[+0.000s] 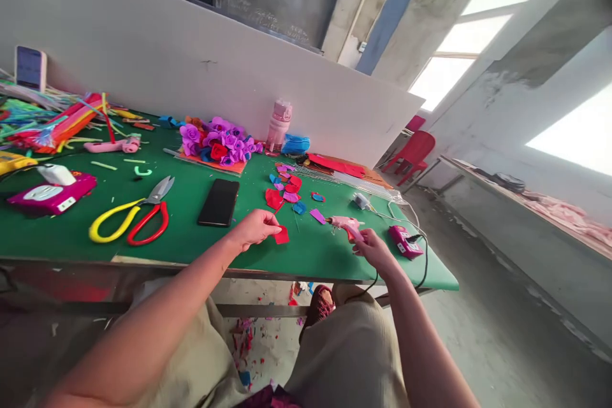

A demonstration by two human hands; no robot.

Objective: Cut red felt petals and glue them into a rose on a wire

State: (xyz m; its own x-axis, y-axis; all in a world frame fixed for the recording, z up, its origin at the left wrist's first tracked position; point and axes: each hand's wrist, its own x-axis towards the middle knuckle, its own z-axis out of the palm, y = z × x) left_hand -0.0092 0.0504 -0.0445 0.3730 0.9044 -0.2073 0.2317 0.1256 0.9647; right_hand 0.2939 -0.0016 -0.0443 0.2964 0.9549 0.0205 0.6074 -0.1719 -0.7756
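Observation:
Between the thumb and fingers of my left hand [258, 229] is a small red paper piece [282, 234], held just above the green table [306, 258]. My right hand [375, 250] grips the handle of a pink glue gun [345, 223], whose nozzle points left. Close to that nozzle lies a purple paper piece [317, 216]. Beyond my hands is a loose group of cut petals in red, purple and blue, including a red petal [274, 199] and a blue one [299, 208].
Left of my hands lie a black phone [218, 203] and yellow-and-red scissors [138, 213]. Paper flowers [220, 140] and a pink bottle [278, 127] stand farther back. At the right are a power strip [405, 242], a charger [363, 202] and cables. A white board [239, 70] bounds the far edge.

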